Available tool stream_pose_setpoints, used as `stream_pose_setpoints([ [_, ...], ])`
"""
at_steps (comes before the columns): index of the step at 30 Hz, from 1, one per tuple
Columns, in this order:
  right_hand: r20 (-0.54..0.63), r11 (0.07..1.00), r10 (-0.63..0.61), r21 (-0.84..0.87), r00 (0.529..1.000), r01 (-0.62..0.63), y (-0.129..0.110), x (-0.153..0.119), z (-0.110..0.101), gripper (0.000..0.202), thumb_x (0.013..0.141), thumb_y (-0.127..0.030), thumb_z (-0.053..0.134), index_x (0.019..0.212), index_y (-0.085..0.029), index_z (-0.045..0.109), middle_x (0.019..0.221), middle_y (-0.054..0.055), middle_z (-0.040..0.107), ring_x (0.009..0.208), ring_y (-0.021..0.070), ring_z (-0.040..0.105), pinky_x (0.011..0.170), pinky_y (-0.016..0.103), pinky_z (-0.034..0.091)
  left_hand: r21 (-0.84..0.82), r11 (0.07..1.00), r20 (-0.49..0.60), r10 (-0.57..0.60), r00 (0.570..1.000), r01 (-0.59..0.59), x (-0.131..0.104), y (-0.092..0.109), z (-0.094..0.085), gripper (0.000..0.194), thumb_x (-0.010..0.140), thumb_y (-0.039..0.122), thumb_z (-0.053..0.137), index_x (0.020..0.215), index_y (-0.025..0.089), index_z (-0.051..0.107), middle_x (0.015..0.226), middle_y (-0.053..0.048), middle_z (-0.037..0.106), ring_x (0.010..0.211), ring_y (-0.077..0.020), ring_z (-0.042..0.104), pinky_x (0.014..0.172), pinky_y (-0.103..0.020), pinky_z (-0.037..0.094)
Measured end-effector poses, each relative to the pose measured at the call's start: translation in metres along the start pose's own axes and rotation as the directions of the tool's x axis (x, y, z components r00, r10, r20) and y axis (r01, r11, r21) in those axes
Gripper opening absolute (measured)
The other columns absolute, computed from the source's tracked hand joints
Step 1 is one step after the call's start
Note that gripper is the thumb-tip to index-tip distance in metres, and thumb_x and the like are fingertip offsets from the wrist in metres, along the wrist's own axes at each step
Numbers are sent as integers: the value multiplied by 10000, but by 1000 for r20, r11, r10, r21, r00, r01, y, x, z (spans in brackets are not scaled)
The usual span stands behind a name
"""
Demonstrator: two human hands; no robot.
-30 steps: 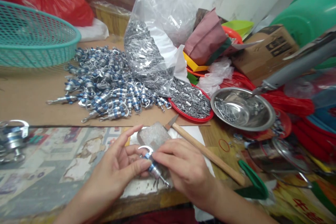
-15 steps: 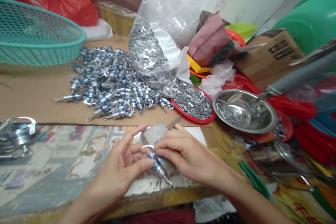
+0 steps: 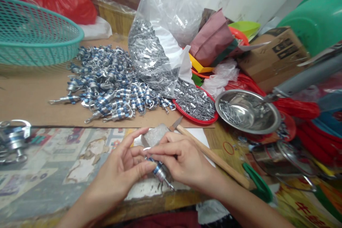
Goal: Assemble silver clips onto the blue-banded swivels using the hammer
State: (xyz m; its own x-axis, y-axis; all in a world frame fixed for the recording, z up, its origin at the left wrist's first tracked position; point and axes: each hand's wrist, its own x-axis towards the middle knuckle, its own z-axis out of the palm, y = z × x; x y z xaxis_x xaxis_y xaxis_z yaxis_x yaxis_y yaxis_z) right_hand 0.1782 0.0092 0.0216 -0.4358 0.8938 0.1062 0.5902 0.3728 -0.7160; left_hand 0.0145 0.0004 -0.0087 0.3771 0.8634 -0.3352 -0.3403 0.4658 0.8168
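Observation:
Between my hands is a silver-and-blue metal keychain (image 3: 161, 174), tilted with its narrow end down to the right. My left hand (image 3: 123, 171) grips its blue part between thumb and fingers, the index finger stretched out above. The thumb and fingers of my right hand (image 3: 184, 155) are pinched at its upper end, by the curved ring (image 3: 146, 149); whether they hold a further small part is hidden. Just behind my hands a grey metal block (image 3: 157, 134) lies on the worktop. A knife blade (image 3: 176, 123) and a wooden handle (image 3: 213, 156) are beside my right hand.
A heap of similar keychains (image 3: 107, 82) lies on cardboard, with more at the left edge (image 3: 16, 142). A clear bag (image 3: 151, 53) and a red plate (image 3: 194, 121) hold small metal pieces. A steel bowl (image 3: 247, 110) stands right; a green basket (image 3: 40, 48) is back left.
My right fingers have shifted slightly left and down over the keychain's upper end, covering more of its blue part. The view has shifted slightly, and more of the wooden handle shows.

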Motion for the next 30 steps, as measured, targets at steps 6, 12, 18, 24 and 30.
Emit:
stream_pose_setpoints([
  [6,-314,997,-40,45,948,57,15,-12,-17,187,880,-199,531,934,-219,709,838,30,651,796,147,606,707,258,475,26,1000,-33,-9,999,10,-3,1,1,749,669,201,760,1294,215,348,766,15,668,658,-112,594,565,-186,464],
  [12,-238,845,293,-389,926,-367,72,-53,-50,295,814,-286,606,1089,-178,611,905,70,639,856,243,611,747,367,476,55,998,-61,-29,998,32,-2,4,2,770,637,225,780,1288,208,368,746,19,656,651,-120,592,560,-196,471],
  [18,-253,887,168,-383,953,-258,54,-73,-52,208,874,-286,542,1056,-196,589,921,53,640,843,196,641,721,283,508,65,998,-75,-10,997,15,-2,3,1,755,649,246,781,1289,210,382,752,11,667,645,-116,594,553,-188,473],
  [24,-199,900,-159,-431,967,59,4,-94,-55,564,891,-128,498,1404,-294,335,1109,42,657,965,168,643,710,203,522,86,996,-100,10,995,-1,-3,-3,-2,788,658,228,783,1326,243,367,770,0,691,632,-123,606,532,-194,481],
  [30,-65,873,-180,-471,981,129,7,-99,-46,568,860,-46,400,1389,-250,379,914,48,674,712,149,660,585,211,519,89,996,-115,37,993,-27,-2,-2,0,836,632,227,798,1342,234,357,717,4,710,566,-113,591,503,-186,474],
])
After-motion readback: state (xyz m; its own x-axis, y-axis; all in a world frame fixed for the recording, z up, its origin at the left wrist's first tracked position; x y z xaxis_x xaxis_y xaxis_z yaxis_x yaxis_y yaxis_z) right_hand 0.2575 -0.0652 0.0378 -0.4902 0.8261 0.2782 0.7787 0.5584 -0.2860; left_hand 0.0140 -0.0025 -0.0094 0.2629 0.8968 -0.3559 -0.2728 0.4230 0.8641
